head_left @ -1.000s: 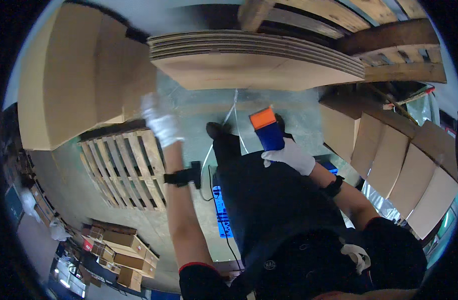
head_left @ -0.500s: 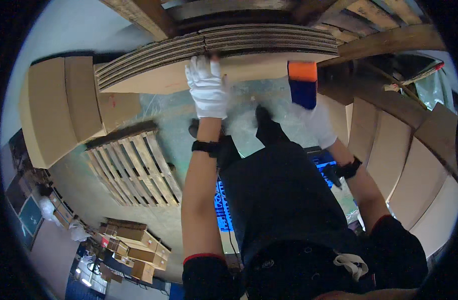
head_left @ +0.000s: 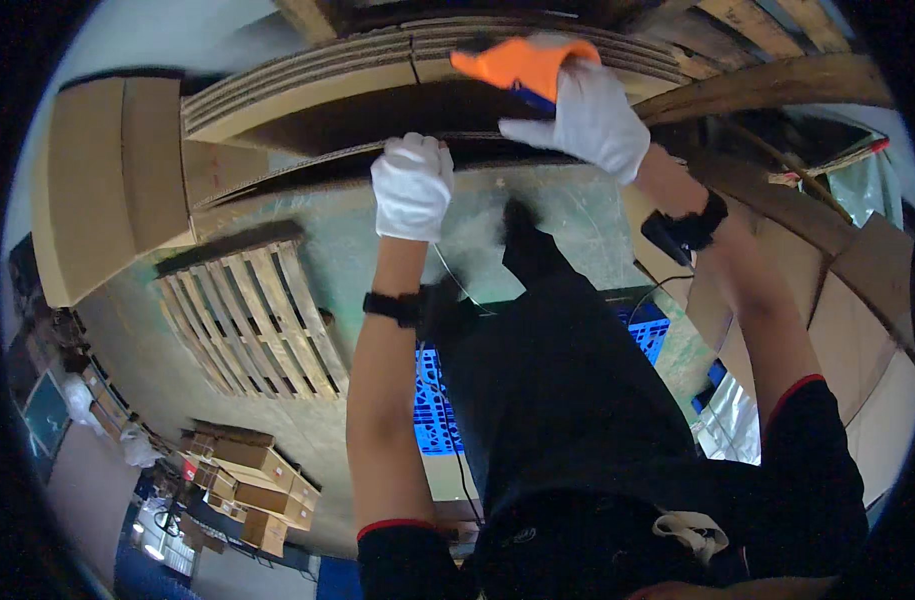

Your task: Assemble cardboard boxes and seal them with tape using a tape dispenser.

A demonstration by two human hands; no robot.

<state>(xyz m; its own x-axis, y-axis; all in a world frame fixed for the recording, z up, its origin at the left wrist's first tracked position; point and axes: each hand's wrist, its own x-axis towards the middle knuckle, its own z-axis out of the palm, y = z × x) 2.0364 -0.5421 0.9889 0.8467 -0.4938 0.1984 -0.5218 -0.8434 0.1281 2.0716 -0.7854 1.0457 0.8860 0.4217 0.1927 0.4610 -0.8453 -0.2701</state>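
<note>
My left hand [head_left: 413,187], in a white glove, is closed over the top edge of a cardboard sheet [head_left: 302,166] that leans away from the stack. A dark gap lies between this sheet and the stack of flat cardboard sheets [head_left: 307,83] behind it. My right hand [head_left: 602,122], also gloved in white, grips an orange and dark blue piece [head_left: 530,68], whose exact kind I cannot make out. That piece is held in front of the stack's upper edge. The right fingers are partly hidden behind it, and the thumb points left.
A wooden pallet [head_left: 252,318] lies on the floor at left, beside a tall folded carton [head_left: 87,190]. Large cardboard sheets [head_left: 862,330] lean at right. Blue plastic crating [head_left: 439,405] shows by my legs. Wooden beams [head_left: 777,88] cross the far right. Several boxes [head_left: 262,480] stand lower left.
The front cardboard sheet has tipped toward me, away from the stack, and my left hand has closed on its edge. My right hand has swung up and left with the orange and blue piece.
</note>
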